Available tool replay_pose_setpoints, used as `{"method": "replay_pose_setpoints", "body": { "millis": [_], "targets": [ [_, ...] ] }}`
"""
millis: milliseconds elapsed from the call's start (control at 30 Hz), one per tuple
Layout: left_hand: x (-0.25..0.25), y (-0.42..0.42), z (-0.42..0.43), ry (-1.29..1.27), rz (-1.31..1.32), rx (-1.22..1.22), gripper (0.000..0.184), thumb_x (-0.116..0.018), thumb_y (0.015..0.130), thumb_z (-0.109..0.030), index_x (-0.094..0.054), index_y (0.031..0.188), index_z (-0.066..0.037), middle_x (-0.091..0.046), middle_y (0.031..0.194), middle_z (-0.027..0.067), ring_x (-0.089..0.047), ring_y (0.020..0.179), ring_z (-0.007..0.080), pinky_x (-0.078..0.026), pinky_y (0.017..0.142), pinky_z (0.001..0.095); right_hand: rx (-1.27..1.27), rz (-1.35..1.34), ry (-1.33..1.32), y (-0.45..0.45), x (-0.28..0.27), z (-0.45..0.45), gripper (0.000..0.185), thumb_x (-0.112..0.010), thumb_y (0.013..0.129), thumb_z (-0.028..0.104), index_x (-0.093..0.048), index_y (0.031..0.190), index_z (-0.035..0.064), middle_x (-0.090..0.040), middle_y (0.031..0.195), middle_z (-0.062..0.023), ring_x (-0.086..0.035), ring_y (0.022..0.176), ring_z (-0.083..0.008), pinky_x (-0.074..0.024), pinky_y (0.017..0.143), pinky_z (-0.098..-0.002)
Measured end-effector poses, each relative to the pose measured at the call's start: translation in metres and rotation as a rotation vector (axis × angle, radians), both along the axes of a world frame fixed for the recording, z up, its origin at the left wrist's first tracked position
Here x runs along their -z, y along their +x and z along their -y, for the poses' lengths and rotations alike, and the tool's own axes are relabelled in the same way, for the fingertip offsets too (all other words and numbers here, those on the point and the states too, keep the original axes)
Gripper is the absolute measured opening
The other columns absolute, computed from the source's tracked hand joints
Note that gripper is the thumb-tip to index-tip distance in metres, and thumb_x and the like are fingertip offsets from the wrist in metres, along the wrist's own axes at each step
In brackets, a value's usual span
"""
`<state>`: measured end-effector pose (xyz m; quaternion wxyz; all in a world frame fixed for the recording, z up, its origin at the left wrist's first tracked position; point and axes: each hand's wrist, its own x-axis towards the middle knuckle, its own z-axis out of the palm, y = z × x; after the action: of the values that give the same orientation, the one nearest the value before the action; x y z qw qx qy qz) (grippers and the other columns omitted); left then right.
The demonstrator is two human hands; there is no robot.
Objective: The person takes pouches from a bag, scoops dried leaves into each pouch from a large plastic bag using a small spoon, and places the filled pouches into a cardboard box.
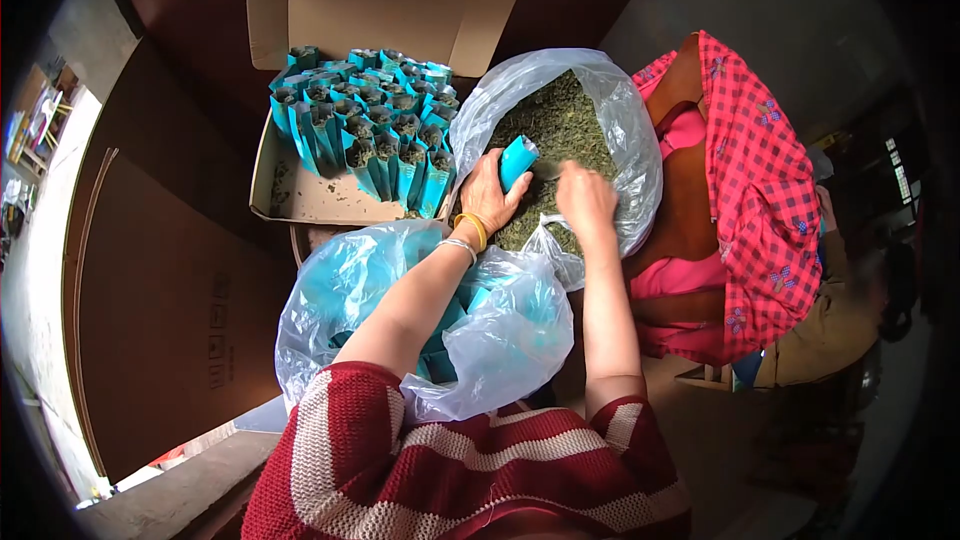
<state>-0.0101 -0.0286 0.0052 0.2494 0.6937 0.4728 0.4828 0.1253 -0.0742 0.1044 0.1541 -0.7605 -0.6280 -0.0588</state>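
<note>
My left hand [487,196] grips a blue paper packet [517,162], tilted with its pale open end up and to the right. Just right of it, my right hand [587,202] is closed; a blurred dark shape by its fingers, toward the packet, is too unclear to name. Both hands are over a clear plastic bag [640,155] of dried green-brown leaves [560,110]. To the left, an open cardboard box [330,202] holds several upright blue packets [375,120] filled with similar leaves. Below my left forearm lies another clear bag [500,350] with blue packets inside.
A wooden chair [683,180] draped with red checked cloth [765,160] stands to the right. A large cardboard panel [170,310] rises on the left. The box's raised lid [385,5] is at the back.
</note>
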Motion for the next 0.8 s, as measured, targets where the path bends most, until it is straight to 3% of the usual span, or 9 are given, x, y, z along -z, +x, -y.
{"method": "replay_pose_setpoints", "body": {
  "millis": [33,200,300,433,600,700,733,800],
  "targets": [
    [0.000,0.000,0.000,0.008,0.009,0.001,0.065,-0.067,0.083,-0.046,-0.045,0.127,-0.005,-0.057,0.113,0.0225,-0.057,0.103,0.0412,-0.047,0.086,0.0475,0.000,0.044,-0.152,-0.001,0.009,-0.004,0.022,-0.052,0.091,0.018,-0.069,0.104,0.0101,-0.068,0.079,-0.0210,-0.067,0.082,-0.0396,-0.0529,0.070,-0.0480],
    [0.007,0.001,-0.004,0.029,0.017,-0.032,0.064,-0.065,0.084,-0.047,-0.044,0.127,-0.005,-0.057,0.113,0.0228,-0.056,0.102,0.0418,-0.046,0.087,0.0479,-0.050,-0.169,-0.167,-0.012,0.032,-0.015,0.024,-0.051,0.090,0.016,-0.068,0.105,0.0084,-0.069,0.083,-0.0200,-0.068,0.084,-0.0365,-0.0538,0.071,-0.0452],
    [0.002,-0.002,-0.001,-0.014,0.003,0.015,0.062,-0.064,0.085,-0.047,-0.045,0.127,-0.005,-0.056,0.113,0.0227,-0.056,0.102,0.0415,-0.046,0.087,0.0476,-0.024,-0.651,0.088,0.021,0.035,-0.019,0.025,-0.049,0.092,0.015,-0.068,0.107,0.0080,-0.070,0.088,-0.0209,-0.069,0.084,-0.0368,-0.0541,0.072,-0.0419],
    [0.001,-0.001,0.000,-0.003,0.001,0.008,0.060,-0.063,0.085,-0.045,-0.045,0.126,-0.005,-0.056,0.113,0.0223,-0.056,0.102,0.0414,-0.046,0.086,0.0474,-0.049,-0.753,0.279,0.026,-0.002,-0.004,0.024,-0.050,0.093,0.015,-0.067,0.110,0.0089,-0.070,0.091,-0.0212,-0.068,0.084,-0.0370,-0.0542,0.072,-0.0387],
    [-0.004,-0.003,0.000,0.018,-0.007,0.015,0.062,-0.064,0.085,-0.046,-0.044,0.126,-0.003,-0.058,0.110,0.0227,-0.058,0.100,0.0405,-0.047,0.084,0.0472,-0.230,-0.463,0.336,0.003,-0.016,0.009,0.024,-0.054,0.094,0.012,-0.066,0.113,0.0063,-0.071,0.088,-0.0169,-0.069,0.077,-0.0264,-0.0539,0.070,-0.0362],
    [-0.001,-0.002,0.001,0.038,0.013,0.001,0.061,-0.063,0.085,-0.045,-0.044,0.125,-0.003,-0.058,0.109,0.0224,-0.058,0.099,0.0406,-0.048,0.083,0.0473,-0.130,-0.089,0.376,-0.005,-0.023,0.013,0.023,-0.054,0.092,0.011,-0.066,0.112,0.0078,-0.070,0.085,-0.0185,-0.068,0.078,-0.0332,-0.0538,0.069,-0.0422],
    [-0.001,-0.002,0.001,0.036,0.014,-0.002,0.061,-0.063,0.085,-0.045,-0.044,0.125,-0.003,-0.058,0.109,0.0224,-0.058,0.099,0.0406,-0.048,0.083,0.0473,-0.133,-0.089,0.375,-0.006,-0.021,0.011,0.023,-0.054,0.092,0.011,-0.066,0.112,0.0078,-0.070,0.085,-0.0185,-0.068,0.078,-0.0332,-0.0538,0.069,-0.0422],
    [0.000,-0.002,0.000,0.037,0.020,0.006,0.060,-0.063,0.085,-0.044,-0.045,0.125,-0.003,-0.058,0.109,0.0223,-0.058,0.099,0.0406,-0.048,0.083,0.0474,-0.061,0.030,0.102,-0.005,-0.013,0.006,0.022,-0.054,0.091,0.011,-0.066,0.109,0.0077,-0.068,0.082,-0.0195,-0.067,0.079,-0.0380,-0.0536,0.069,-0.0448]
  ]
}}
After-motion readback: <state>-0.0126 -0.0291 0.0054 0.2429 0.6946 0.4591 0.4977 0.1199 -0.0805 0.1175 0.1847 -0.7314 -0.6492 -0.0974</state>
